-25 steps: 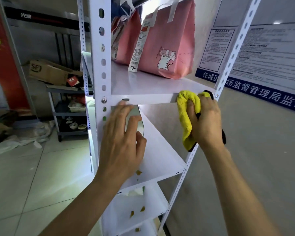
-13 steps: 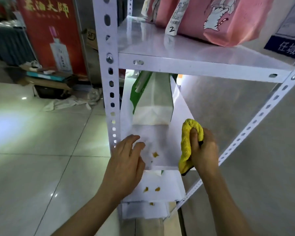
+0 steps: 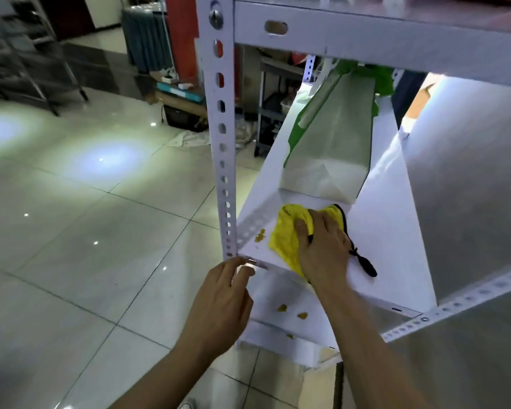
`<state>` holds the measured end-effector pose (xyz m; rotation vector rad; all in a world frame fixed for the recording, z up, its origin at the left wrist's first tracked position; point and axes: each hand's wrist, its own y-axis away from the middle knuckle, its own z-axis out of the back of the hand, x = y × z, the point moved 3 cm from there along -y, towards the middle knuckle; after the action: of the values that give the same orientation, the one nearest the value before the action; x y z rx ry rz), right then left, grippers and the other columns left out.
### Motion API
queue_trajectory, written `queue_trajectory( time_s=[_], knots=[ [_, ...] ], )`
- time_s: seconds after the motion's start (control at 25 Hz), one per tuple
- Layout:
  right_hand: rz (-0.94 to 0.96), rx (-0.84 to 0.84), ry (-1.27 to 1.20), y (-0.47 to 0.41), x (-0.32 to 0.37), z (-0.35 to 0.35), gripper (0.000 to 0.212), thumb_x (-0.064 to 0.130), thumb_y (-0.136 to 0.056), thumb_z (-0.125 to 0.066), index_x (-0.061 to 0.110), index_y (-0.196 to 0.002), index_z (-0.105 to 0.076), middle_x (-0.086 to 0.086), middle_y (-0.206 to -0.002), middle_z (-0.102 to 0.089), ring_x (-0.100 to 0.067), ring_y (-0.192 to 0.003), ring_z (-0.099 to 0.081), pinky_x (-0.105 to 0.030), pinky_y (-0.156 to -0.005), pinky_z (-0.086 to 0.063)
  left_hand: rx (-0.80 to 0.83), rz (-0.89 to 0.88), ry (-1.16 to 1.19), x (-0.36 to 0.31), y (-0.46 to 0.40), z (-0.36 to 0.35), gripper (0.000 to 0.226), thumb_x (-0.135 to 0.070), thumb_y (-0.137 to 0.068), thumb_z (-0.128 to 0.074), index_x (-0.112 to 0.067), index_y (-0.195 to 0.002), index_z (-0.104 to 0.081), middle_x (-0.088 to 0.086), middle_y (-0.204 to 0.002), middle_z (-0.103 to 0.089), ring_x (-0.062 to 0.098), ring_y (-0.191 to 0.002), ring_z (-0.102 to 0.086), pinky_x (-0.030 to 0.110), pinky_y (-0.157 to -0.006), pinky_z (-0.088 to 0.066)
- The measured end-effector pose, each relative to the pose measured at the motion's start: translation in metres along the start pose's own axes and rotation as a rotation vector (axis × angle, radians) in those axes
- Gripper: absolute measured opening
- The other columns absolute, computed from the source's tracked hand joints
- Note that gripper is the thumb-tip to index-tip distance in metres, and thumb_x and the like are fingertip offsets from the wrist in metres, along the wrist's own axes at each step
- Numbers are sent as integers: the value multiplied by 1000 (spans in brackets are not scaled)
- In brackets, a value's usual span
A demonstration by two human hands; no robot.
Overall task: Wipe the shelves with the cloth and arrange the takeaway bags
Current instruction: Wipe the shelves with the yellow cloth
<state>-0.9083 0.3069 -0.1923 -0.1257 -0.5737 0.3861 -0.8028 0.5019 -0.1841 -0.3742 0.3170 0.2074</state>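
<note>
My right hand (image 3: 325,249) presses a yellow cloth (image 3: 286,234) flat on the white middle shelf (image 3: 390,246), near its front edge. Brown spots (image 3: 259,236) lie just left of the cloth. A white and green paper takeaway bag (image 3: 331,149) stands further back on the same shelf. My left hand (image 3: 222,302) rests with its fingertips on the shelf's front left corner, by the perforated post (image 3: 223,137), holding nothing. The lower shelf (image 3: 266,314) carries more brown spots (image 3: 292,311). The pink bags on the top shelf are out of view.
The upper shelf's front rail (image 3: 366,33) runs close overhead. A grey wall (image 3: 469,202) stands right of the rack. Left is shiny tiled floor (image 3: 86,216); boxes and clutter (image 3: 180,95) and a metal rack (image 3: 27,54) sit at the back.
The view has dropped from the upper shelf to the middle one. My right hand carried the cloth down and onto the shelf surface, spreading it flat. My left hand slid to the front corner.
</note>
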Motion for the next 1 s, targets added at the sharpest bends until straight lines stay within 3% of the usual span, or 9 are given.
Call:
queue_trajectory(
  time_s=[0.12, 0.28, 0.36, 0.56, 0.8, 1.0],
  knots=[
    [146, 121, -60, -19, 40, -26, 46, 52, -102, -44, 24, -134, -61, -5, -148, -51, -29, -139, -43, -41, -114, -32, -17, 61, -46, 7, 15, 4, 30, -1, -81, -65, -9, -109, -66, 12, -120, -64, 31, -103, -62, 31, -88, -45],
    [256, 142, 127, -20, 71, -47, 53, 63, -95, -48, 35, -138, -58, 0, -154, -42, -24, -144, -34, -42, -116, -26, -50, 125, -90, 8, 19, 15, 28, -15, -91, -44, -11, -109, -65, 9, -120, -64, 28, -103, -60, 31, -88, -46],
    [276, 179, 148, -24, 71, -46, 54, 61, -96, -48, 35, -143, -54, 1, -158, -37, -22, -147, -30, -43, -117, -22, -41, 134, -102, 6, 15, 15, 26, -10, -89, -51, -11, -111, -65, 10, -122, -63, 29, -104, -60, 33, -89, -47],
    [346, 134, 149, 16, 50, -36, 47, 54, -94, -49, 37, -136, -59, 2, -148, -49, -22, -141, -41, -46, -114, -31, -28, 157, -58, -2, 5, 8, 33, 0, -84, -62, -9, -115, -65, 9, -123, -62, 29, -110, -59, 32, -94, -43],
    [289, 211, 227, -32, 66, -45, 53, 57, -100, -42, 32, -146, -49, -3, -158, -37, -24, -147, -30, -45, -117, -22, -46, 156, -55, -2, 2, 3, 35, 3, -82, -64, -8, -116, -64, 12, -125, -63, 32, -110, -60, 36, -93, -46],
    [226, 96, 323, 23, 54, -39, 48, 55, -92, -43, 26, -121, -68, -11, -123, -62, -37, -113, -53, -47, -89, -36, -47, 174, -31, 2, -3, 5, 35, 3, -82, -65, -9, -115, -63, 9, -123, -62, 30, -106, -59, 35, -92, -46]
  ],
)
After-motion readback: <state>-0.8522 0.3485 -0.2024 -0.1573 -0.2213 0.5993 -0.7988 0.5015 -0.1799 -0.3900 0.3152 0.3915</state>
